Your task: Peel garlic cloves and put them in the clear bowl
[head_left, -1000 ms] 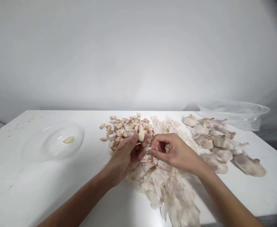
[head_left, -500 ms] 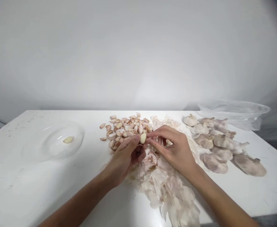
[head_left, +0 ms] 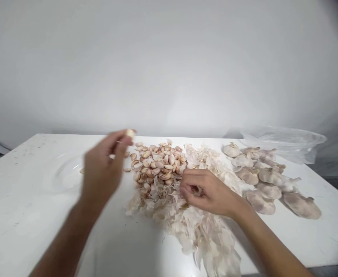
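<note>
My left hand (head_left: 101, 169) is raised above the table, blurred by motion, and pinches a peeled garlic clove (head_left: 130, 133) at its fingertips. It hangs between the clear glass bowl (head_left: 62, 175) and the heap of unpeeled cloves (head_left: 157, 163). My right hand (head_left: 206, 190) rests low over the pile of papery garlic skins (head_left: 203, 227), fingers curled inward; what they hold, if anything, is hidden.
Several whole garlic bulbs (head_left: 268, 181) lie at the right, with a clear plastic bag (head_left: 287, 140) behind them. The white table (head_left: 19, 215) ends at a grey wall. The bowl is partly hidden by my left hand.
My left hand has swung left and up from the skin pile toward the bowl, carrying the peeled clove. My right hand has let go of the clove and dropped onto the skins.
</note>
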Motion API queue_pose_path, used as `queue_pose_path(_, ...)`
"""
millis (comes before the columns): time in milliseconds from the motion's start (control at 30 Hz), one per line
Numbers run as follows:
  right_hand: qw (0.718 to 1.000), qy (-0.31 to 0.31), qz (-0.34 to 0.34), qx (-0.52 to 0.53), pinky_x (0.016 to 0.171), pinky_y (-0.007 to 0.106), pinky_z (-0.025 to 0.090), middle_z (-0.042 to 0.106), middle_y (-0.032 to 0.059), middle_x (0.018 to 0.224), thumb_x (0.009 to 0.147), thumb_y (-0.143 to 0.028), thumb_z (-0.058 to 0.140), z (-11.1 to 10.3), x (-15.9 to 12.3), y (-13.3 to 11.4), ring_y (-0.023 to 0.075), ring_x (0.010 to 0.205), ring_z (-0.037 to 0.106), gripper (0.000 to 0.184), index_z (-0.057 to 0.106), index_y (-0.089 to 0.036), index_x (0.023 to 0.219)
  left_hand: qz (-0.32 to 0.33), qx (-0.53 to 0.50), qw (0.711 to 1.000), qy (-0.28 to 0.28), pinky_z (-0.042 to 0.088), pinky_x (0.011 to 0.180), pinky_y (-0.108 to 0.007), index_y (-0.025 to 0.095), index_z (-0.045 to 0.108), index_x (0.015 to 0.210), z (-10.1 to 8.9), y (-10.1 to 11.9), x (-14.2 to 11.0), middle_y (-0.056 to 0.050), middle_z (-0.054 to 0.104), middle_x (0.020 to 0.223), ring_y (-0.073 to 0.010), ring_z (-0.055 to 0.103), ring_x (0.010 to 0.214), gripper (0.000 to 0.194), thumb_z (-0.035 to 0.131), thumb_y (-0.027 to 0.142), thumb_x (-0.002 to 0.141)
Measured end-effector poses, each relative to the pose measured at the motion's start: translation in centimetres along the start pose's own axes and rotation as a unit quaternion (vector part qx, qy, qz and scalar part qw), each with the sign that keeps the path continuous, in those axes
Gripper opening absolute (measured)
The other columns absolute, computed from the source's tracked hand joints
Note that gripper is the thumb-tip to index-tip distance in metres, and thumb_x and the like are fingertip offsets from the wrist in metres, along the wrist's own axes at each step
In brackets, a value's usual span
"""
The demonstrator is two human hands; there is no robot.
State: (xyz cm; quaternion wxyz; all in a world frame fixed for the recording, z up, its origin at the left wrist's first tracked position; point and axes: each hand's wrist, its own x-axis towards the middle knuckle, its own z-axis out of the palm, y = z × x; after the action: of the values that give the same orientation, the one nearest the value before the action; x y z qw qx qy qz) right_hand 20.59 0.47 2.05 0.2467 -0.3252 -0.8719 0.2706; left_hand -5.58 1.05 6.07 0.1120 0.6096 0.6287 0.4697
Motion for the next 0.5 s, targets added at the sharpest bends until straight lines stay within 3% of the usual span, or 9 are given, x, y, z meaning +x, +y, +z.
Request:
queue_pose_path(67, 0.999, 0.010, 0.034, -0.031, 0.060, 0.028, 0.040, 0.053, -0.0026, 0.067, 0.102, -0.022, 0.049, -0.2, 0.1, 0.4, 0.0112, 0.059, 0.049, 0.033, 0.054, -0.020, 0.069, -0.016, 0.141, 0.986, 0.084, 0.044, 0.082, -0.033, 0.019, 0.071, 0.119, -3.0, -1.6, 2.0, -0.005, 0.071, 0.095, -0.0191, 0.058, 0.079, 0.037, 0.052, 0.044, 0.098)
queue_pose_path(100, 0.997, 0.027, 0.050, -0.046, 0.061, 0.028, 0.040, 0.055, -0.0017, 0.068, 0.105, -0.026, 0.046, -0.4, 0.2, 0.7, 0.0119, 0.061, 0.050, 0.037, 0.055, -0.020, 0.070, -0.054, 0.211, 0.972, 0.087, 0.044, 0.084, -0.036, 0.019, 0.071, 0.118, -4.4, -2.7, 2.9, -0.005, 0.070, 0.088, -0.0210, 0.058, 0.079, 0.038, 0.051, 0.045, 0.097)
queue_pose_path(133, 0.995, 0.049, 0.066, -0.059, 0.063, 0.029, 0.041, 0.058, -0.0004, 0.072, 0.107, -0.031, 0.045, -0.5, 0.3, 1.0, 0.0130, 0.064, 0.053, 0.037, 0.059, -0.020, 0.074, -0.093, 0.279, 0.954, 0.050, 0.043, 0.082, -0.039, 0.019, 0.070, 0.119, -5.6, -4.0, 3.5, -0.007, 0.067, 0.082, -0.0241, 0.056, 0.080, 0.041, 0.047, 0.046, 0.098)
queue_pose_path(200, 0.987, 0.100, 0.095, -0.077, 0.068, 0.031, 0.044, 0.065, 0.0026, 0.084, 0.107, -0.034, 0.047, -0.7, 0.5, 1.6, 0.0158, 0.074, 0.059, 0.030, 0.066, -0.020, 0.087, -0.163, 0.373, 0.913, -0.008, 0.041, 0.073, -0.041, 0.023, 0.071, 0.117, -7.3, -6.5, 4.4, -0.011, 0.068, 0.091, -0.0271, 0.051, 0.079, 0.041, 0.045, 0.048, 0.097)
queue_pose_path(267, 0.981, 0.124, 0.115, -0.094, 0.077, 0.034, 0.048, 0.069, 0.0057, 0.098, 0.105, -0.032, 0.051, -0.6, 0.7, 2.1, 0.0194, 0.088, 0.063, 0.022, 0.069, -0.021, 0.101, -0.207, 0.380, 0.898, -0.084, 0.039, 0.070, -0.038, 0.027, 0.073, 0.110, -8.3, -8.9, 4.6, -0.010, 0.068, 0.099, -0.0237, 0.048, 0.075, 0.039, 0.047, 0.052, 0.095)
queue_pose_path(333, 0.981, 0.106, 0.118, -0.113, 0.086, 0.038, 0.049, 0.069, 0.0079, 0.110, 0.104, -0.028, 0.052, -0.3, 0.8, 2.6, 0.0230, 0.101, 0.063, 0.021, 0.070, -0.023, 0.112, -0.209, 0.367, 0.900, -0.108, 0.038, 0.070, -0.034, 0.029, 0.074, 0.105, -8.8, -10.9, 4.5, -0.006, 0.070, 0.096, -0.0208, 0.049, 0.074, 0.035, 0.052, 0.053, 0.092)
queue_pose_path(400, 0.983, 0.070, 0.106, -0.136, 0.093, 0.043, 0.049, 0.068, 0.0092, 0.117, 0.104, -0.027, 0.053, -0.1, 0.9, 2.8, 0.0258, 0.109, 0.062, 0.023, 0.071, -0.024, 0.117, -0.159, 0.381, 0.904, -0.112, 0.036, 0.070, -0.032, 0.029, 0.074, 0.107, -9.0, -12.4, 4.1, -0.005, 0.072, 0.094, -0.0220, 0.051, 0.078, 0.033, 0.055, 0.051, 0.091)
queue_pose_path(500, 0.981, 0.043, 0.086, -0.168, 0.097, 0.047, 0.048, 0.066, 0.0094, 0.123, 0.101, -0.031, 0.059, 0.1, 1.1, 2.9, 0.0278, 0.114, 0.059, 0.022, 0.071, -0.026, 0.118, -0.121, 0.400, 0.901, -0.119, 0.036, 0.076, -0.037, 0.031, 0.074, 0.105, -8.9, -12.9, 3.6, -0.004, 0.074, 0.095, -0.0257, 0.055, 0.084, 0.035, 0.050, 0.054, 0.094)
